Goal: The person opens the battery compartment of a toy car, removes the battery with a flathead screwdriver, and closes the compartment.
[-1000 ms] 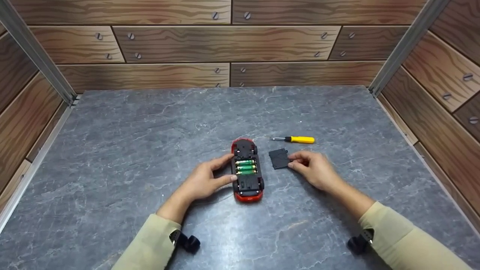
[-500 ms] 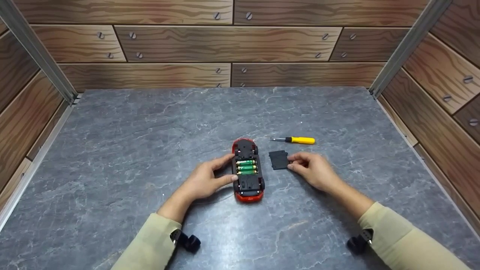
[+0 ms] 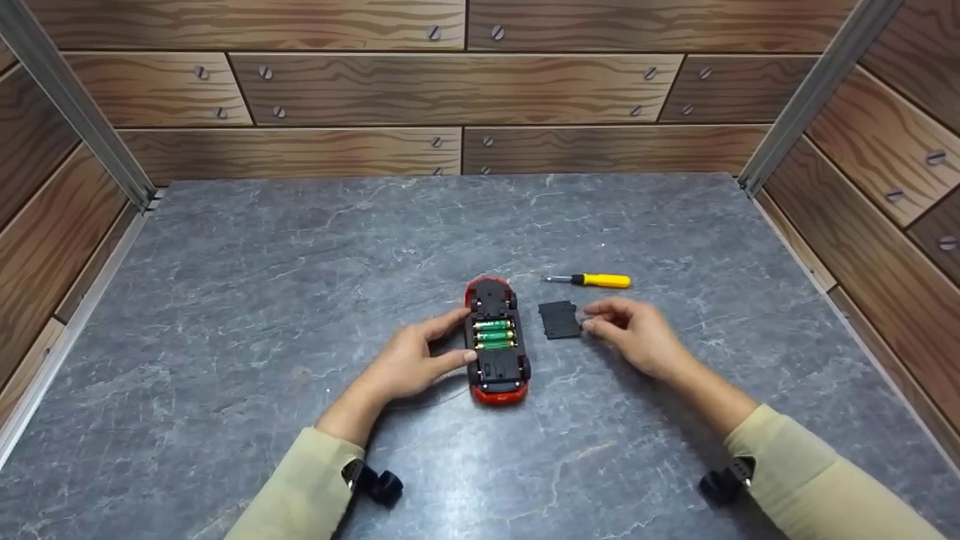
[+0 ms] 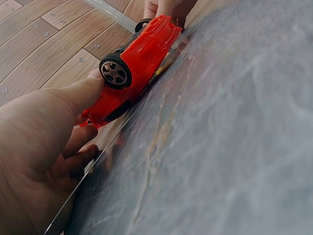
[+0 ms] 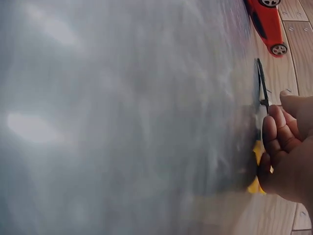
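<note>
A red toy car (image 3: pixel 501 366) lies upside down on the table, its black underside facing up. Several green batteries (image 3: pixel 494 335) sit in its uncovered compartment. My left hand (image 3: pixel 409 361) holds the car by its left side, thumb and index finger apart along the edge. In the left wrist view the thumb presses near a wheel (image 4: pixel 115 72). To the car's right is a flat black battery cover (image 3: pixel 559 320). My right hand (image 3: pixel 637 339) is at the cover's right edge. In the right wrist view its thumb stands apart from the fingers, beside the cover's end (image 5: pixel 263 83).
Behind the cover lies a screwdriver (image 3: pixel 604 280) with a yellow handle, its tip pointing left. The grey marbled tabletop (image 3: pixel 300 247) is bounded by wood-patterned walls (image 3: pixel 442 88) at the back and sides.
The battery cover has turned slightly and lies flatter. My right hand has let go of it and drawn a little to the right. My left hand and the car stay in place.
</note>
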`<move>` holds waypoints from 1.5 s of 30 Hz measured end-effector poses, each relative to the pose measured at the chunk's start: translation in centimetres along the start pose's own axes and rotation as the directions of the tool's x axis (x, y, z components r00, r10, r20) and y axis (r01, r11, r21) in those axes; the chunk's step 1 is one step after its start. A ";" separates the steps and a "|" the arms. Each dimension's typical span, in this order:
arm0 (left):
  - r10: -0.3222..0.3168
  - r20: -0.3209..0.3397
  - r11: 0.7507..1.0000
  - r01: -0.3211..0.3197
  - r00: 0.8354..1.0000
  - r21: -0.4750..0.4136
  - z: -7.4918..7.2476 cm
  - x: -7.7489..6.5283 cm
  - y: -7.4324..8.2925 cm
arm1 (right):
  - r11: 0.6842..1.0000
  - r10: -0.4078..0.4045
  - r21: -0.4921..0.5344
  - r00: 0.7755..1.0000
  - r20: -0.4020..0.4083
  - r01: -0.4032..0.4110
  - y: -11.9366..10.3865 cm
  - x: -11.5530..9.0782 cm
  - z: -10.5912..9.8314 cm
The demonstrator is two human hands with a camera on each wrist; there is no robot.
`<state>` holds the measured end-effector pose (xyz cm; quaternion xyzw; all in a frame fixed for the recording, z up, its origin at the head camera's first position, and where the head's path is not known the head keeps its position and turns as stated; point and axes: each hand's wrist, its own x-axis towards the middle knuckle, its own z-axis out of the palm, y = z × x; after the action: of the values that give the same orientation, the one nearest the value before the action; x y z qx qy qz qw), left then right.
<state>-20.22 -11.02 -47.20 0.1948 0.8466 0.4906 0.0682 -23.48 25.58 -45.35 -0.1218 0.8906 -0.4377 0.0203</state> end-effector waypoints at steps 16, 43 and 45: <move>0.003 0.003 1.000 -0.003 1.000 -0.006 0.0 0.0 0.0 | 0.994 -0.062 0.078 0.992 -0.109 0.071 0.5 3.9 -4.8; -0.007 -0.001 1.000 0.007 1.000 -0.013 0.1 0.0 0.1 | 0.995 0.057 0.077 0.992 0.116 -0.066 2.9 7.1 -3.9; -0.011 0.000 1.000 0.011 1.000 -0.015 0.1 0.1 0.1 | 0.996 0.059 0.067 0.991 0.117 -0.067 3.5 7.4 -3.9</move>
<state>-20.20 -10.84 -47.14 0.1897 0.8439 0.4966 0.0720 -31.89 28.99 -45.18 -0.1179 0.8753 -0.4603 0.0897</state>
